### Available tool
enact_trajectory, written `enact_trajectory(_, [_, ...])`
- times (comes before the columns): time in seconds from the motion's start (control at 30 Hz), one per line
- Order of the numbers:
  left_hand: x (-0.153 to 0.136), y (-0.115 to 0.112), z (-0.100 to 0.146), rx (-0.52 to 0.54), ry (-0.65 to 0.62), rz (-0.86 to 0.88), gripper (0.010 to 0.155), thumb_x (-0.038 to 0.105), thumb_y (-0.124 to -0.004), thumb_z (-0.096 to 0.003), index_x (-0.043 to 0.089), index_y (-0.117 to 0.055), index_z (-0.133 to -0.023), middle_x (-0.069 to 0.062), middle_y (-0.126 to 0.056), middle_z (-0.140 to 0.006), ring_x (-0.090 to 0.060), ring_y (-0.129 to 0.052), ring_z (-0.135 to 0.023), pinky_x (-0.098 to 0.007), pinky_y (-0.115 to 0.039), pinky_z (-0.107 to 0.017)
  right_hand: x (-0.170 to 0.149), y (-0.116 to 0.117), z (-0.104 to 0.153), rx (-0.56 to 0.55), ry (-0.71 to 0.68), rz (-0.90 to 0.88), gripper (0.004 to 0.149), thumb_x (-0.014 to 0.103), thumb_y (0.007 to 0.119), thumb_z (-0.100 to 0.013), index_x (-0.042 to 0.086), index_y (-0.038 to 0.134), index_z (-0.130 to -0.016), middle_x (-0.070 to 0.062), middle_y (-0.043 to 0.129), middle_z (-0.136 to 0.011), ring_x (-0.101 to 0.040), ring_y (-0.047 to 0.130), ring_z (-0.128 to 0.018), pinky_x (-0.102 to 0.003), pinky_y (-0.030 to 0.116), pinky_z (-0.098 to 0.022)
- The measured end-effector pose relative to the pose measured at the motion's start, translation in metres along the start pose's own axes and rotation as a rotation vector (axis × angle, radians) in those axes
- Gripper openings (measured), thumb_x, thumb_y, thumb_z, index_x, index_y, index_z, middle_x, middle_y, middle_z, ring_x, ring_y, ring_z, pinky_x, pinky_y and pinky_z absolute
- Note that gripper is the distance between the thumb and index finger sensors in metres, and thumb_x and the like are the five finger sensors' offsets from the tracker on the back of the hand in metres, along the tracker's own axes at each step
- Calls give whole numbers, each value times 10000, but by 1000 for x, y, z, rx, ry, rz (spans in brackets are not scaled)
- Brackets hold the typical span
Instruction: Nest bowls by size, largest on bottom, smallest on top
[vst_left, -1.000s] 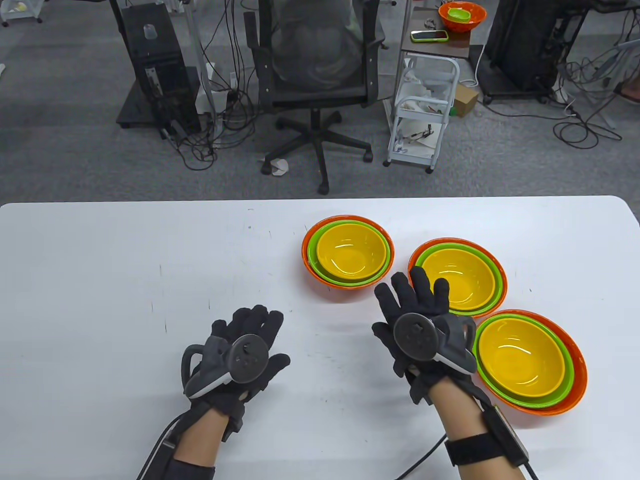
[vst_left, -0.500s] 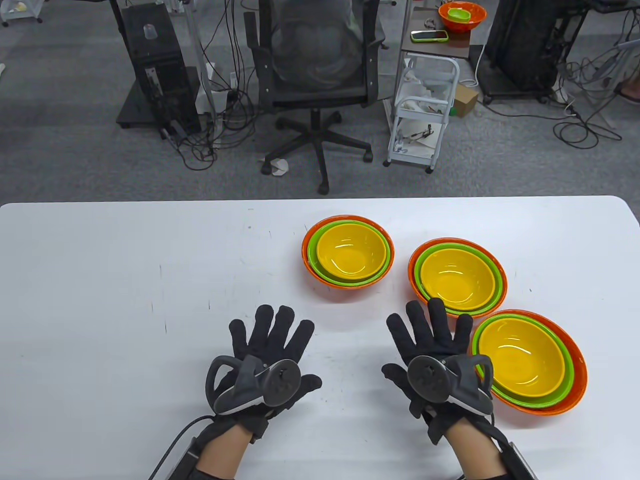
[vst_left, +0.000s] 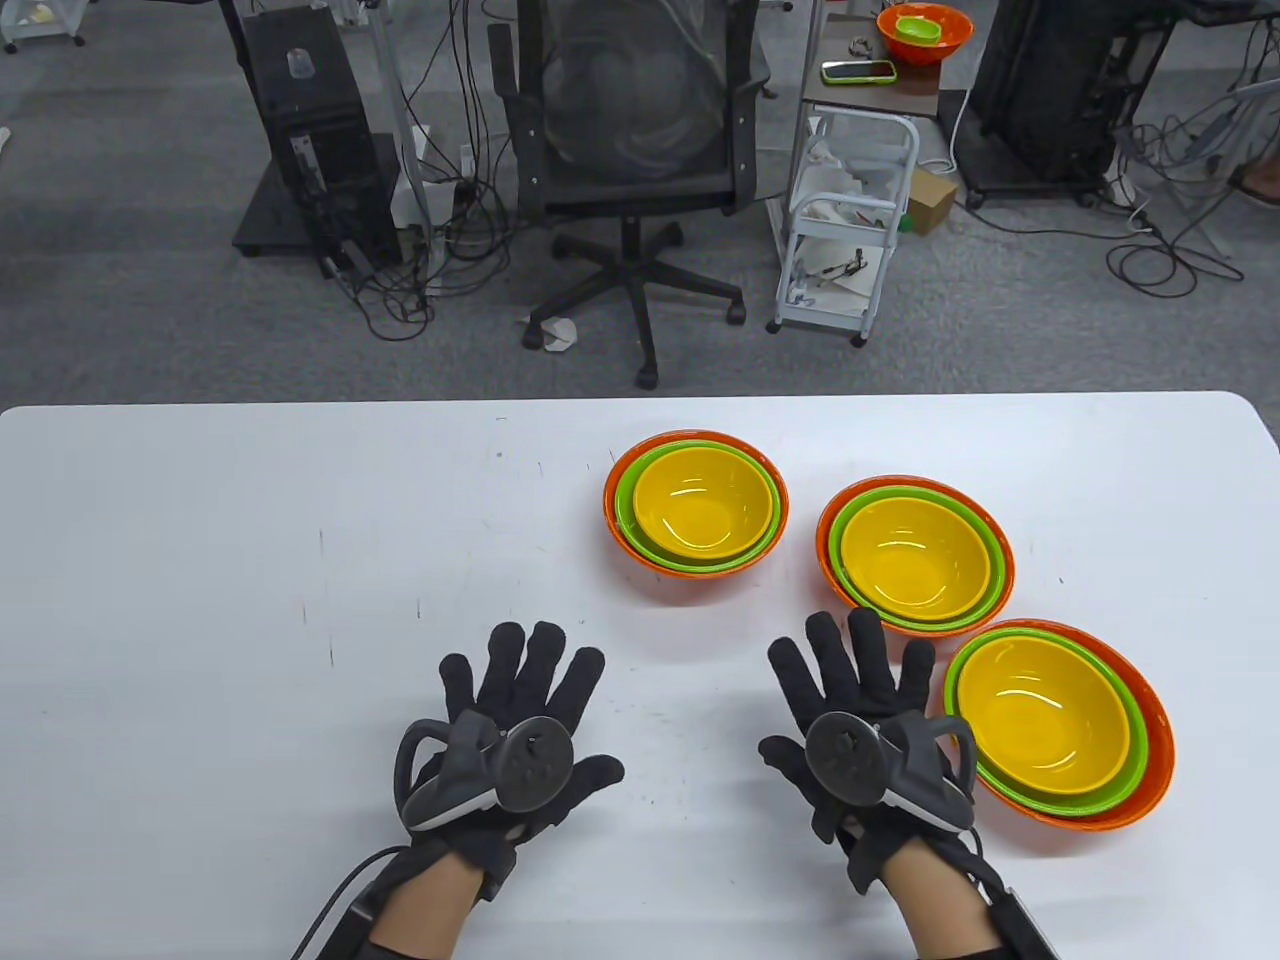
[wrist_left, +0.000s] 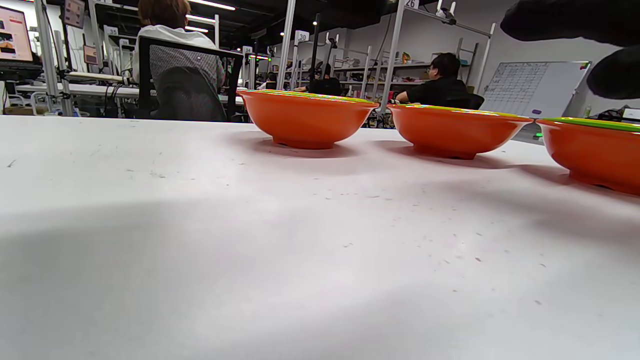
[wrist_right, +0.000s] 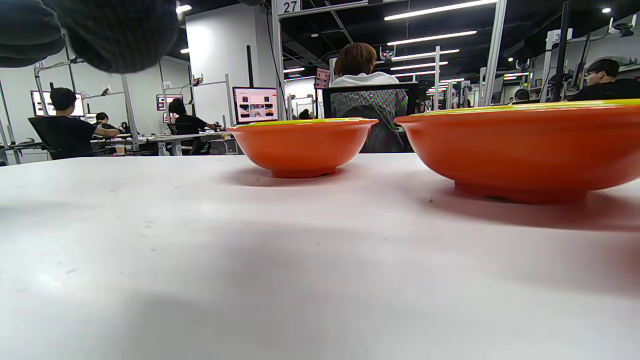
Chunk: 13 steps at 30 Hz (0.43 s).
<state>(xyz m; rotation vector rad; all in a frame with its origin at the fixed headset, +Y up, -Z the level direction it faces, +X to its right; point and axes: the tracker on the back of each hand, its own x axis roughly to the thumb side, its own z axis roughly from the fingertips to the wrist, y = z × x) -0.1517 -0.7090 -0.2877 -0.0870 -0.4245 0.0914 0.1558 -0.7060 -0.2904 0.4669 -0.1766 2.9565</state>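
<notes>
**Three stacks nested, both hands free**

Your left hand (vst_left: 520, 730) and right hand (vst_left: 860, 720) lie flat on the worktop (vst_left: 200, 560), fingers spread, holding nothing. The bowls stand in three stacks, each orange at the bottom, green in the middle, yellow on top: the far stack (vst_left: 696, 515), the middle stack (vst_left: 915, 553) and the near stack (vst_left: 1055, 722). They run in a diagonal line from far-centre toward your near right, all on the right half of the worktop.

By the look of it, the nesting is done. If you touch anything more, your right hand is the one to use: the near stack sits just beside it to the right, and the middle stack lies just beyond its fingertips. Your left hand is well apart from all three.
</notes>
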Motion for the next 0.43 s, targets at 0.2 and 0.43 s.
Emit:
enact_trajectory(0.2, [0, -6, -2, -19, 12, 1, 926, 744, -524, -456, 318, -94, -1158, -158, -15, -1224, -539, -56, -1119, -822, -144, -675, -2, 0, 1, 6, 5, -5, 828, 547, 720, -479, 288, 253, -1111, -87, 67, -1173, -415, -119, -1006, -712, -44, -585])
enact_trajectory(0.43, [1, -6, -2, -25, 11, -9, 927, 742, -528, -456, 318, -96, -1157, -158, -18, -1223, -536, -61, -1121, -819, -148, -678, -6, -2, 2, 2, 32, -13, 824, 540, 723, -480, 289, 257, -1112, -91, 69, -1174, -417, -118, -1007, -714, -44, -586])
